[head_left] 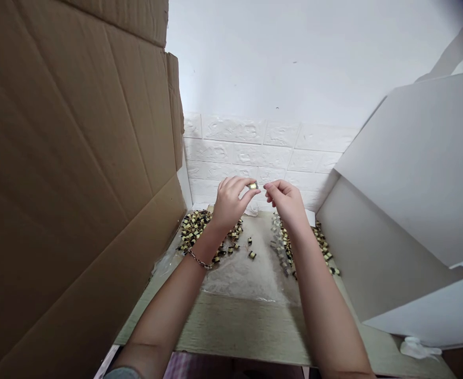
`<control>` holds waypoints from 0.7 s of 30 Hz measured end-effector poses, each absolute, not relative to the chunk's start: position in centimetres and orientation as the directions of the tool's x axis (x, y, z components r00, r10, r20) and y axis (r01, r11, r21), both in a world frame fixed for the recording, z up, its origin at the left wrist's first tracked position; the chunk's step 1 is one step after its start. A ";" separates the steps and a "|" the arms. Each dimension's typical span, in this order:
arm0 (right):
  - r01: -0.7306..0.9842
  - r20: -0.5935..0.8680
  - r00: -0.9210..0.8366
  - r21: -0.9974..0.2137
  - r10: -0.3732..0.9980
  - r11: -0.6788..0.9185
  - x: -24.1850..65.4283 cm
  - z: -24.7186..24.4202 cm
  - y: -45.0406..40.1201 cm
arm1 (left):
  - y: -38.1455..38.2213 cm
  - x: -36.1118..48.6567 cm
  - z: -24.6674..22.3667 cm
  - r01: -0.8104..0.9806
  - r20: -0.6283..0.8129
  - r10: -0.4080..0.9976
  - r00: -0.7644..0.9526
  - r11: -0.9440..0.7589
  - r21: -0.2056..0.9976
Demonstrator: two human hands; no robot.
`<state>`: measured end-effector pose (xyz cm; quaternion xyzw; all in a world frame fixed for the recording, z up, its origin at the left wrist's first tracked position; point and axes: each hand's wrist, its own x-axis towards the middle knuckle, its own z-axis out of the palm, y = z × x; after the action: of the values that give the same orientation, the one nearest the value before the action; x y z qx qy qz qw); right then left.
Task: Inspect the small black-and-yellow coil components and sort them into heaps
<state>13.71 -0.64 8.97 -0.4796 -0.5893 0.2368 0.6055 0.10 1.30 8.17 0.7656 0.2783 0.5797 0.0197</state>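
Note:
My left hand [230,202] is raised above the work surface, pinching a small gold-and-black component [252,185] between finger and thumb. My right hand [285,202] is beside it, with curled fingertips a small gap from the component, holding nothing. Below the hands lie two scattered heaps of similar components, one at the left [192,230] and one at the right [320,243]. Two loose components [251,254] rest on a clear plastic sheet [239,276] between the heaps. A strip of greyish translucent pieces [281,250] lies beside the right heap, partly hidden by my right wrist.
A tall cardboard wall [77,158] stands along the left, and a white panel [409,168] encloses the right. Behind the surface rises a white brick-textured wall [247,145]. The plastic sheet lies on a cardboard base [231,326], and a crumpled white item [418,348] sits at the lower right.

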 end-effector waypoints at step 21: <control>0.556 0.687 0.022 -0.612 0.726 0.562 15.2 9.3 -1.7 | 1.3 0.3 8.2 0.361 0.843 0.423 0.333 -0.883 0.300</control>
<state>15.24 -1.66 9.33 -0.4614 -0.6951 0.0779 0.5458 0.27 1.28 8.16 0.8160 0.2401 0.5250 0.0294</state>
